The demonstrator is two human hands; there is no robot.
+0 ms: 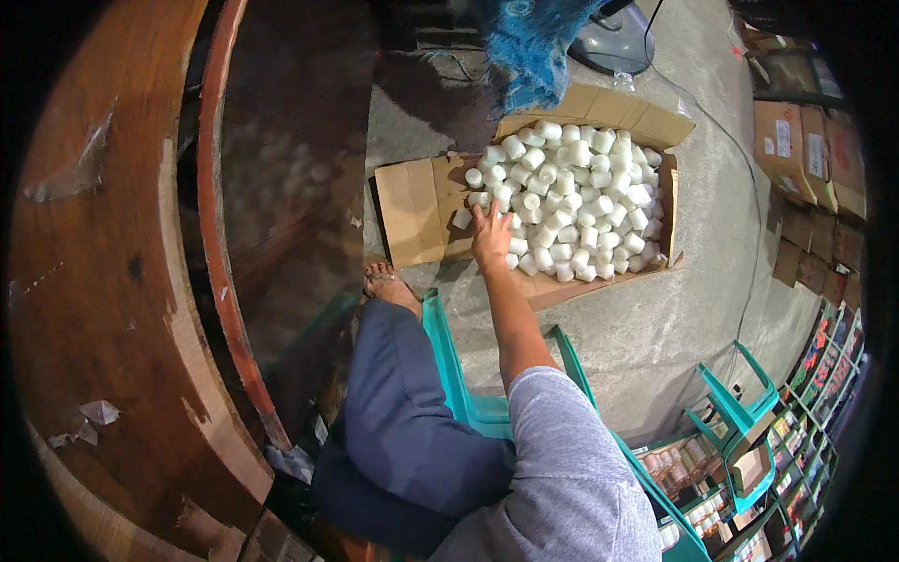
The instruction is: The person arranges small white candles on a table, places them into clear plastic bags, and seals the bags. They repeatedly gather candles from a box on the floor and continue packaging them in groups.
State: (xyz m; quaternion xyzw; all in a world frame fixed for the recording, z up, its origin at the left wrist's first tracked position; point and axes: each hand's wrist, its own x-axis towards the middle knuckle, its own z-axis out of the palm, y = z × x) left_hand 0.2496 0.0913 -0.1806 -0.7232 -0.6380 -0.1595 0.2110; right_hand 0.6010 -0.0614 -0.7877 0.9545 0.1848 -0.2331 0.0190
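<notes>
My right hand [490,238] reaches over the left part of a shallow cardboard box [412,214], fingers spread and pointing away from me. Its fingertips touch, or lie just above, the white thread spools [562,201] heaped in that box; I cannot make out any spool held in them. One loose spool [463,218] lies just left of the fingers, near the box's left flap. My left hand is out of view.
A large brown wooden board [103,234] stands along the left. Blue cloth [529,47] hangs at the box's far side. Beside my leg is a green plastic stool [449,365]; another stool [740,412] stands right. Cartons [796,150] and shelves of spools line the right.
</notes>
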